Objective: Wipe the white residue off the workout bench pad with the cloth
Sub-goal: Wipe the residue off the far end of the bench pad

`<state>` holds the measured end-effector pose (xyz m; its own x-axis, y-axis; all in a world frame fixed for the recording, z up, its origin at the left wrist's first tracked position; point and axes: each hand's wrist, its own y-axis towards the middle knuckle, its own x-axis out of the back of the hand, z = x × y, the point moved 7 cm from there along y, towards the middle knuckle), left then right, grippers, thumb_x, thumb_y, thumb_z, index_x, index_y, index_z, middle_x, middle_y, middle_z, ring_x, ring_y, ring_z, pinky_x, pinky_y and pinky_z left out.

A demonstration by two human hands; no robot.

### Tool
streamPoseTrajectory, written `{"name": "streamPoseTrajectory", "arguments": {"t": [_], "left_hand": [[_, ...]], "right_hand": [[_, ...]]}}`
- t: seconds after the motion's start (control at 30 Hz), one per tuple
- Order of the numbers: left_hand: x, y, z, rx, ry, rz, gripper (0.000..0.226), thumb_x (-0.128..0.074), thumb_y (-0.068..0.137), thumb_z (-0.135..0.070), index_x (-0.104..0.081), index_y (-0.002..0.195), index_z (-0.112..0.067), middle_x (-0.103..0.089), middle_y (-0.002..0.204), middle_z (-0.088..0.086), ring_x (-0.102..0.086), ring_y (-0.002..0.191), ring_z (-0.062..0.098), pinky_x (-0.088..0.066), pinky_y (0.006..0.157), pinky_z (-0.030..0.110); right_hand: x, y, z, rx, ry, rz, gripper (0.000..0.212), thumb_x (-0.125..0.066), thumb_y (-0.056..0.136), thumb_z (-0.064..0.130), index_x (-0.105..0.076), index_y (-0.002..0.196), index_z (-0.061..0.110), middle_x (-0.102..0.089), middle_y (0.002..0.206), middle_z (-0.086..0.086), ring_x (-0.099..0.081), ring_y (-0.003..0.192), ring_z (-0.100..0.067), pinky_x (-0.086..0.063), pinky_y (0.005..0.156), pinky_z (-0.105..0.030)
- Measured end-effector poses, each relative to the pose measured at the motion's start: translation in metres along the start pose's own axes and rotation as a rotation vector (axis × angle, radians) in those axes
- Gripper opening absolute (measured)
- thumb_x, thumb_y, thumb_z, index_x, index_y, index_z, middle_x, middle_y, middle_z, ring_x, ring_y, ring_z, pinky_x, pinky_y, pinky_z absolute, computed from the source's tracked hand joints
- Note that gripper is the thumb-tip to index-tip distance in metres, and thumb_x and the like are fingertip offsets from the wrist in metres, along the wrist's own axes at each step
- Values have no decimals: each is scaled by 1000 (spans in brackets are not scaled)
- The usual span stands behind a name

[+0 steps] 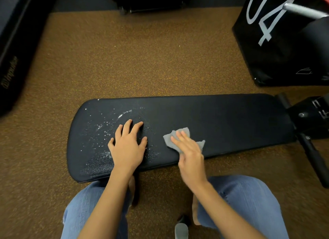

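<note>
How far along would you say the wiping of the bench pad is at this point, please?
Done: the right part of the bench pad looks free of specks. In hand: the right hand presses the grey cloth flat mid-pad; the left hand rests on the pad. Left: white residue is scattered around the left hand.

**Colours at the bench**

The bench pad point(204, 117) is black with a fine grained texture, and white residue point(106, 128) lies on it in specks and streaks. The cloth point(178, 137) is plain grey. The floor point(133, 60) is brown with orange speckles. The black box point(277, 48) carries grey numerals 04. The jeans point(249, 199) are light blue.
</note>
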<state>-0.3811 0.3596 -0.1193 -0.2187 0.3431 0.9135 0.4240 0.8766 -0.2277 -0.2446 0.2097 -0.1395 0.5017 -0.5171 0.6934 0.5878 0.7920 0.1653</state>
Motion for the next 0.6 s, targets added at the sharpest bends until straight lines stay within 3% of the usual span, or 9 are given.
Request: {"name": "streamPoseTrajectory", "arguments": {"t": [0.17,0.3,0.37,0.43,0.5,0.6], "left_hand": [[5,3,2,-32,-36,-4,47,-54,95,-39,-41,139,-45,-31,154,-12,-23,143,19,-27,106,53],[23,-2,6,-45,-241,-190,41,-52,96,-22,-51,135,-36,-43,148,-9,-35,138,19,-29,106,53],[33,-8,4,-31,-281,-296,41,-48,92,-7,-58,125,-29,-52,139,-7,-38,136,18,-28,108,50],[36,-15,-1,-4,-281,-361,42,-46,85,0,-59,117,-24,-56,132,-6,-40,136,18,-25,108,45],[34,-27,-10,-14,-284,-411,37,-45,87,-2,-58,116,-21,-55,132,-3,-41,136,20,-27,109,45],[15,-43,-40,-124,-238,-434,35,-41,95,-15,-56,127,-15,-50,143,4,-36,141,24,-32,111,47]], "right_hand": [[-37,-23,43,29,77,205,56,-49,91,-6,-51,140,19,-42,150,9,-27,143,-1,-23,120,-32],[-29,5,56,-84,344,219,46,-52,99,10,-46,144,17,-43,150,5,-31,141,-1,-31,117,-34],[-20,20,65,-116,302,260,58,-49,101,37,-27,153,27,-25,159,5,-18,147,-6,-17,122,-34],[-16,28,68,-93,73,370,69,-36,95,64,-3,153,44,-8,163,7,-2,149,-11,-3,120,-35],[1,37,57,-90,-34,261,60,-29,96,64,-12,151,46,-23,160,7,-8,150,-15,-2,121,-38],[28,52,23,-130,-199,0,43,-36,101,43,-42,142,32,-46,149,0,-22,147,-21,-6,121,-41]]}}
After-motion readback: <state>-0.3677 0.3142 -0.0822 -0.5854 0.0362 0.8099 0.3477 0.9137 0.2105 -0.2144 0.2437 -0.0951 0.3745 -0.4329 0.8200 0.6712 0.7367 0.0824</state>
